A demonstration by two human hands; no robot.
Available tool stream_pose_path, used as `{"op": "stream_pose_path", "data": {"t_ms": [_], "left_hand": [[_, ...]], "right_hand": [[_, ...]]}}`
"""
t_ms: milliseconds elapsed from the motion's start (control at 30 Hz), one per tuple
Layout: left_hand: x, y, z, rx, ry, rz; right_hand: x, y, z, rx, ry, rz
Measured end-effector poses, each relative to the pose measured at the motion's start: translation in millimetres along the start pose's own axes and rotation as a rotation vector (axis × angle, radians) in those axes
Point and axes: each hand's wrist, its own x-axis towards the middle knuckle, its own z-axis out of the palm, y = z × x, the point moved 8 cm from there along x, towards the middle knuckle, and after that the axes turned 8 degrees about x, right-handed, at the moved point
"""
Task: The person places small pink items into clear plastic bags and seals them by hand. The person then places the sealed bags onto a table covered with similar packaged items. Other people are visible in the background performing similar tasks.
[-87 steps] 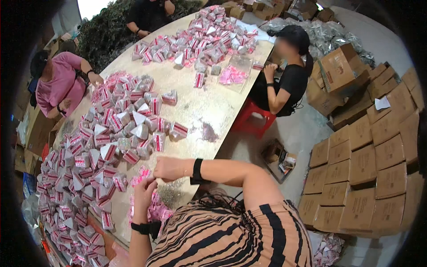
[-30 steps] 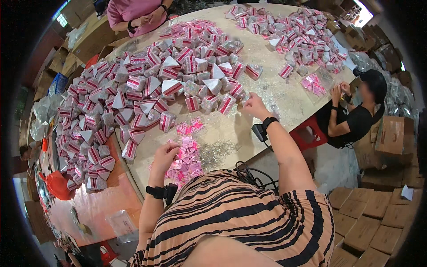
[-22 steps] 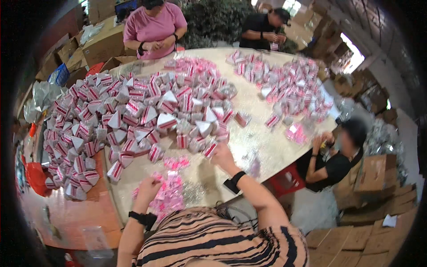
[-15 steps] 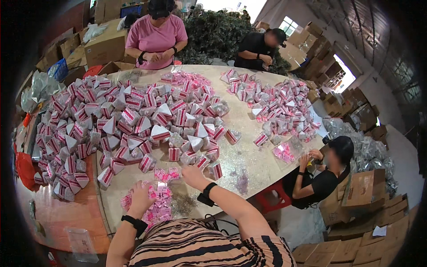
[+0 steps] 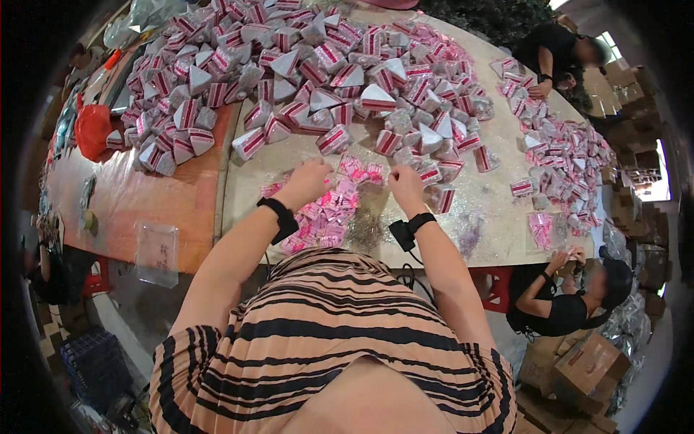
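Observation:
My left hand (image 5: 307, 183) is over the left part of a heap of small pink packets (image 5: 325, 217) close to my body. Its fingers are bent together, and what they hold, if anything, is hidden. My right hand (image 5: 407, 186) is just right of a smaller clump of pink packets (image 5: 358, 170), at the near edge of the wedge pile. Closed fingers hide whatever it grips. Beyond both hands spreads a large pile of clear-wrapped, wedge-shaped packages (image 5: 347, 76) with white tops and pink-and-red striped sides. One striped wedge (image 5: 442, 198) lies right of my right wrist.
A second heap of wedges (image 5: 564, 170) covers the table's right side, where a person in black (image 5: 571, 304) sits working. Another person (image 5: 553, 54) leans in at the far right. An orange-red bag (image 5: 92, 132) and a clear plastic bag (image 5: 157, 253) are at left.
The view has tilted down and turned, so the table appears higher. My left hand has shifted from the packet heap's near left toward its far side; my right hand stays near the wedges.

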Motion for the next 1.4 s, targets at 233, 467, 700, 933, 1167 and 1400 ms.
{"op": "stream_pose_path", "data": {"t_ms": [233,467,700,933,1167,1400], "left_hand": [[15.6,26.8,10.3,0.033,-0.082,0.079],[9.6,31.5,10.1,0.003,-0.165,0.083],[5.2,21.9,6.4,-0.042,-0.103,0.043],[-2.2,27.0,4.9,-0.116,-0.073,0.014],[5.8,40.8,-17.6,-0.190,0.025,0.091],[20.7,52.7,-47.1,-0.346,0.311,0.099]], "right_hand": [[9.9,3.7,3.6,-0.193,-0.141,0.118],[-1.0,44.0,11.3,-0.228,-0.132,0.244],[-10.8,44.3,1.8,0.047,0.018,0.334],[-30.0,59.0,4.4,-0.006,-0.053,0.406],[-12.8,68.0,28.9,0.381,0.149,0.334],[-9.2,-10.9,-19.8,0.629,0.069,0.136]]}}
